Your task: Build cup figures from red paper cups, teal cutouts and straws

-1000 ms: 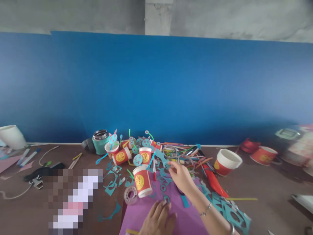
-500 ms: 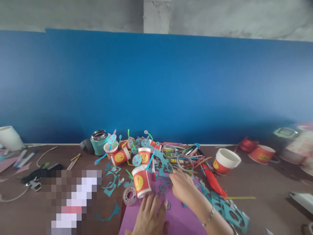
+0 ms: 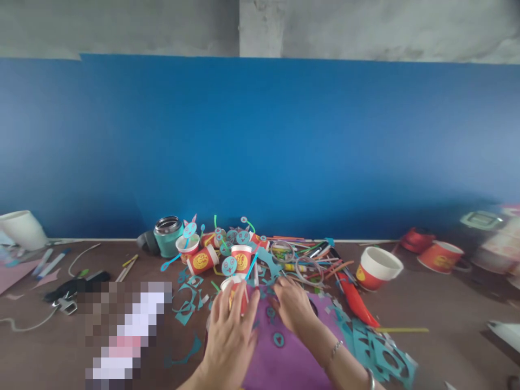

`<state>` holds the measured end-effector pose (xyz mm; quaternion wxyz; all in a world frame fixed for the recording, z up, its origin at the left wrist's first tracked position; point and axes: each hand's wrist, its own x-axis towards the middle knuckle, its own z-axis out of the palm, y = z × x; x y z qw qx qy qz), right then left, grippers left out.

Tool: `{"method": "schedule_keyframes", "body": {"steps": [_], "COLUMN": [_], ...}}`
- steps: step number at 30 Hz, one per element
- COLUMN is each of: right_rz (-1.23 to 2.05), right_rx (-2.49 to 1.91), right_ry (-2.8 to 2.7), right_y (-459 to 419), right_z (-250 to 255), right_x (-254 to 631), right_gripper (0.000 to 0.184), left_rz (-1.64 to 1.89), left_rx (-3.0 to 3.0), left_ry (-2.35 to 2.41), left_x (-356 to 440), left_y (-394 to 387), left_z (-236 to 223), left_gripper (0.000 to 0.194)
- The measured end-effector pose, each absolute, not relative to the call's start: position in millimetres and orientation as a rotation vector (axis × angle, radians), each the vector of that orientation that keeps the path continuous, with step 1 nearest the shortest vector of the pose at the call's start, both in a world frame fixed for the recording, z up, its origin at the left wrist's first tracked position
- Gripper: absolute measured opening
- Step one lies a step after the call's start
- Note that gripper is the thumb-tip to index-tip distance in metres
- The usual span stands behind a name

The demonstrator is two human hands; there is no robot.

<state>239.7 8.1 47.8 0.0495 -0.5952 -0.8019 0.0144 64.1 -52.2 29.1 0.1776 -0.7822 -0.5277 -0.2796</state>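
My left hand [image 3: 231, 327] reaches over a red-and-white paper cup [image 3: 240, 297], its fingers spread across the cup's front. Whether they press on the cup is hard to tell. At the far edge of a purple sheet [image 3: 276, 363], my right hand [image 3: 293, 304] bends down with fingers drawn together beside teal paper scraps; anything between the fingertips is hidden. Between my hands, a small round teal cutout [image 3: 278, 339] with a dark outline lies on the sheet. Behind the near cup stands another red cup [image 3: 241, 261] with a teal face cutout [image 3: 229, 266] in front of it.
Several cups with straws and cutouts crowd the back, next to a teal thermos [image 3: 169, 238]. Pens and clear tape rings [image 3: 309, 271] pile up behind my right hand. Rightward lie a red pouch [image 3: 359, 303], teal offcuts [image 3: 384, 355] and a white-rimmed cup [image 3: 377, 268].
My left hand has moved forward and left from the sheet onto the near cup, hiding much of it and the tape roll. My right hand has shifted slightly left, fingers still curled.
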Motion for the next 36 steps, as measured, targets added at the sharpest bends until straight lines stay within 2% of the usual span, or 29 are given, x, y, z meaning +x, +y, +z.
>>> {"method": "schedule_keyframes", "body": {"steps": [2,5,13,21,23,27,36], "right_rz": [0.012,-0.009,-0.033,-0.077,0.003,0.395,0.674], "right_rx": [-1.801,-1.791,-1.689,-1.719,-1.659,-1.469,-1.426], "right_ry": [-2.46,-2.466,-2.445,-2.277,-2.165,-1.799,-1.451], "right_y": [12,15,13,16,17,24,38], "right_z": [46,44,42,40,40,37,40], "right_x": [239,240,244,245,247,251,265], "right_gripper": [0.02,0.025,0.024,0.027,0.025,0.022,0.034], "left_rz": [-0.687,-0.585,-0.741,-1.321,-1.506,-1.799,-1.461], "left_rx": [-2.219,-2.264,-2.323,-2.245,-2.183,-2.136,-2.216], "left_ry": [-1.571,-1.661,-1.812,-1.89,-1.866,-1.802,-1.715], "left_x": [58,52,45,21,11,-1,-6], "left_y": [-49,-45,-48,-38,-35,-31,-28], "left_z": [30,27,32,54,61,62,44], "left_gripper": [0.059,0.05,0.043,0.037,0.036,0.038,0.038]}}
